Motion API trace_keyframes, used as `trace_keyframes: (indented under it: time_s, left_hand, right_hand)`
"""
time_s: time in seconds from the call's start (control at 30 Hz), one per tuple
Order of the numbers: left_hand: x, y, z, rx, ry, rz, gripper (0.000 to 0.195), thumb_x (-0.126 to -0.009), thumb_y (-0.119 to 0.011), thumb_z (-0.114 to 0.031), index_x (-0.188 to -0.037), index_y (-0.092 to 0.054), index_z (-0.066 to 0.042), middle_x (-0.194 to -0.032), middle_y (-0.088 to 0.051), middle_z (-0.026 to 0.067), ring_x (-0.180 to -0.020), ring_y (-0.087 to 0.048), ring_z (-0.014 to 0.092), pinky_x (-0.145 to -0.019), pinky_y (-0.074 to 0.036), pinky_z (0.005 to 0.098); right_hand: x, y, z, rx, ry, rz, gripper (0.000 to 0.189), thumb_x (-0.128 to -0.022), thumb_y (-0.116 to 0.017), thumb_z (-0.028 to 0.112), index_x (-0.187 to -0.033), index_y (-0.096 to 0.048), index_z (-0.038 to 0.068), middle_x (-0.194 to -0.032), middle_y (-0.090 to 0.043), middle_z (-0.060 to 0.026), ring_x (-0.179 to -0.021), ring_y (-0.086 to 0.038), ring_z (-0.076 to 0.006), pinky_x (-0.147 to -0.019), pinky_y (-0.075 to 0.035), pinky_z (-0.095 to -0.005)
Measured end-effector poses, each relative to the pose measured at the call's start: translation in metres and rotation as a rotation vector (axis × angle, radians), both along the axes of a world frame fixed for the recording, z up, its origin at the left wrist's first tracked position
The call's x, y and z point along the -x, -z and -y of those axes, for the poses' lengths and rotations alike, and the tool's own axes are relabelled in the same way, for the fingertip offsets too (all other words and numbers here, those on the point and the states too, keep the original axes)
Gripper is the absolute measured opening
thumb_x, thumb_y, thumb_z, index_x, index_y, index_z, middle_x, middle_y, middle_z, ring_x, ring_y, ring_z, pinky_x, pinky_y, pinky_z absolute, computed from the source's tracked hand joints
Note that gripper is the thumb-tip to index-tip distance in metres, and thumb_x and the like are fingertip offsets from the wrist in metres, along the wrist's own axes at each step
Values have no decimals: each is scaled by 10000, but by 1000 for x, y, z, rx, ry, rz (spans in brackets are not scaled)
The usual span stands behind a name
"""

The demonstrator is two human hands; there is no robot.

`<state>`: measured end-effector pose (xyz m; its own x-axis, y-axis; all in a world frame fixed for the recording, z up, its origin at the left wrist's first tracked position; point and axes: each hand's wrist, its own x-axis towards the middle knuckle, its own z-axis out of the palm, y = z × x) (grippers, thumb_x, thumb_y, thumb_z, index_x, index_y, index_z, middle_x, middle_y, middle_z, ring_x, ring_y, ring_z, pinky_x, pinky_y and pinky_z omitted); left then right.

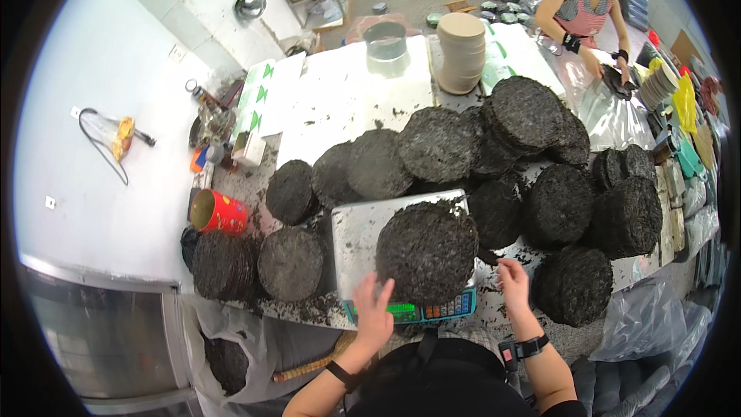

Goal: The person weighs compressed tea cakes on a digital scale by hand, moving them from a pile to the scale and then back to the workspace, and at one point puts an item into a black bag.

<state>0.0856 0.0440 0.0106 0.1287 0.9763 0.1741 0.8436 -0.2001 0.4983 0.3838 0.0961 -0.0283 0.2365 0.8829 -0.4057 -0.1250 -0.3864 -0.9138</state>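
A stack of dark, rough round cakes (427,252), which looks like dried seaweed, sits on the metal pan (354,243) of a digital scale. My left hand (373,308) is at the near left of the stack, over the scale's lit display (402,311). Its fingers are apart and hold nothing; whether a fingertip touches the stack I cannot tell. To the right of the scale, my right hand (513,286) pinches a small dark scrap (490,256) between thumb and fingers. The scale's keypad (448,308) shows below the stack.
More dark cake stacks (438,145) surround the scale at left, back and right (572,286). A red can (220,212) stands at left. Farther back are a metal ring mould (386,46) and pale round discs (461,55). Another person (584,17) handles a dark piece at back right.
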Motion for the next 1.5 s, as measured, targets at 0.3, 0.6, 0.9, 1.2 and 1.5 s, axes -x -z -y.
trace_keyframes:
  time_s: [0.3,0.6,0.9,1.2,1.5]
  left_hand:
    - [58,-26,-18,-229,-355,165,809,-751,-651,-182,-1361,-162,25,-1412,-179,223,-1309,-164,373,-1059,-111,486]
    - [-13,34,-81,300,-218,782,779,-798,-646,-283,-1356,-204,34,-1394,-238,214,-1310,-213,277,-1057,-186,345]
    - [-10,28,-64,57,-357,612,668,-795,-635,-197,-1319,-280,17,-1313,-319,203,-1219,-305,326,-1021,-227,392]
    - [0,-14,-57,169,-397,343,536,-854,-530,-161,-1309,-290,-9,-1318,-297,171,-1234,-269,320,-1022,-206,401]
    - [-1,-25,-71,47,-333,405,441,-863,-510,-123,-1267,-373,-8,-1265,-406,158,-1196,-366,289,-1003,-258,364]
  right_hand:
    - [15,-33,4,-164,-224,306,219,-831,-578,108,-1035,-562,30,-853,-563,-7,-786,-527,-81,-665,-431,-216]
    - [59,-3,-14,-162,-387,519,811,-789,-618,397,-1293,-244,-117,-1351,-232,-257,-1264,-225,-353,-1055,-182,-395]
    - [24,17,-43,137,47,136,530,-816,-607,284,-1216,-422,-12,-1217,-460,-151,-1149,-414,-273,-971,-307,-389]
    - [-34,94,-99,495,503,-742,376,-807,-611,273,-1109,-519,69,-1113,-567,-54,-1048,-500,-222,-956,-323,-362]
    - [-49,-52,-36,393,115,-852,378,-825,-568,158,-1142,-493,-34,-1107,-569,-149,-982,-566,-254,-858,-454,-382]
